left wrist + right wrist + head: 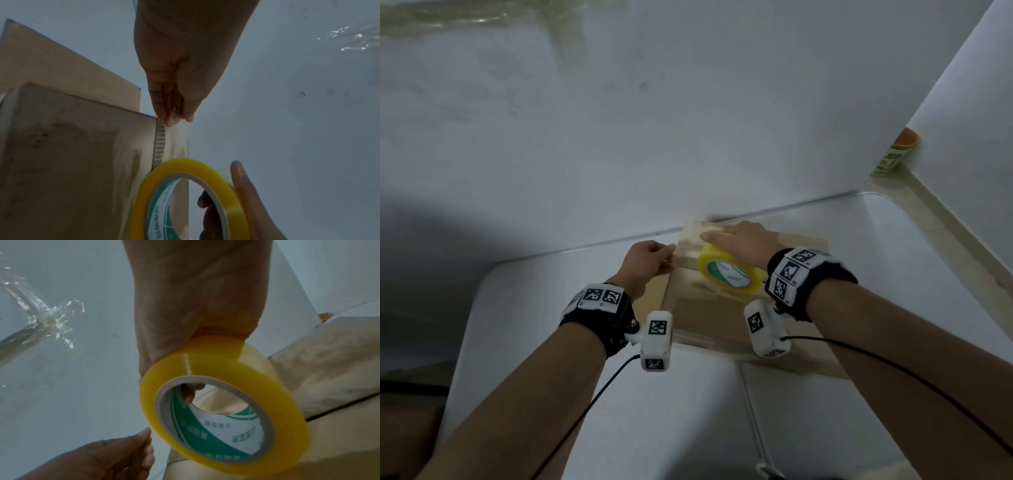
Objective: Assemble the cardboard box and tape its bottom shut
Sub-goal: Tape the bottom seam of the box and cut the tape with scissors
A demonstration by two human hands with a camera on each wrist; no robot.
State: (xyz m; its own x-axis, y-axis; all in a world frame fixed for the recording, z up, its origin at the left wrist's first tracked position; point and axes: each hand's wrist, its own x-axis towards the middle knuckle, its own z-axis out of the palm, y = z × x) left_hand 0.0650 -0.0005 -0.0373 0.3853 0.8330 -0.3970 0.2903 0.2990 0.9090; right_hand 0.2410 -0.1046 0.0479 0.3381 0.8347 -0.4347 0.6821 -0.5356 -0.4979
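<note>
White walls close in on a pale surface point(722, 411) pushed into the corner. Left hand point(650, 262) fingers point(164, 112) pinch the free tape end at the box's left edge; right hand point(746, 240) grips the yellow tape roll point(729, 274), thumb inside the core. The cardboard box point(709, 308) sits closed-side up, its flap seam under the roll. Risks — the pinched end may lift if the pull is sharp, and the strip may wander off the seam or wrinkle. An orange-lidded container point(893, 154) stands on the floor at right.
</note>
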